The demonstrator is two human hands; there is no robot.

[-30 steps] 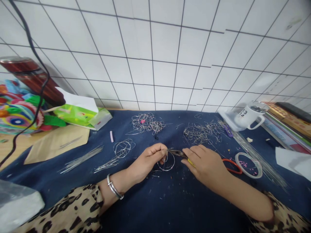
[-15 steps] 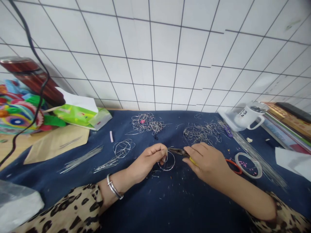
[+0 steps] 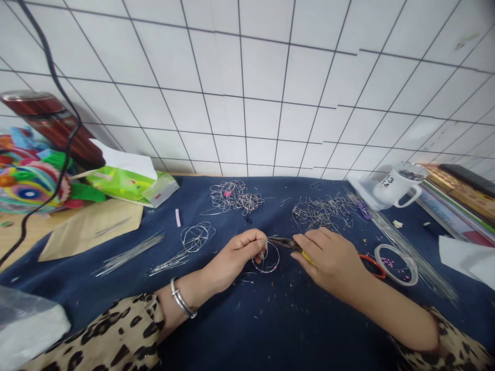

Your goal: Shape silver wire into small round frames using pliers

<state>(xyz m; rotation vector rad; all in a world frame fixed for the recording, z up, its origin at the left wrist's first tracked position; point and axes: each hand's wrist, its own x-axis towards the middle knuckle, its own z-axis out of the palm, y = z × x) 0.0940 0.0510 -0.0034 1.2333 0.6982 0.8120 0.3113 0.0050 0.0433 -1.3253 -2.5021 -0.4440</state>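
A sheaf of straight wires (image 3: pixel 131 252) and a flat wire coil (image 3: pixel 197 236) lie on the left of the blue-covered surface (image 3: pixel 270 319), both apart from the work. The left hand (image 3: pixel 235 255) rests on the cloth near the middle. Its fingers (image 3: pixel 257 239) are pinched shut on the upper edge of a small wire ring (image 3: pixel 266 258), which stands tilted just above the cloth between the two hands. The dark nose of the pliers (image 3: pixel 284 242) meets the ring's top from the right. Whether it grips the wire or only lies against it is too small to tell. The right hand (image 3: pixel 332 260) is curled closed around the yellow handle, knuckles up. Farther right, a tape roll (image 3: pixel 396 263) lies clear of the hands.

To do this bend well, I judge the left pinch should sit just beside the plier tip, so the ring cannot spring or twist out of round. The right wrist should roll in small turns rather than pull. Loose offcuts scattered on the cloth could snag the ring.
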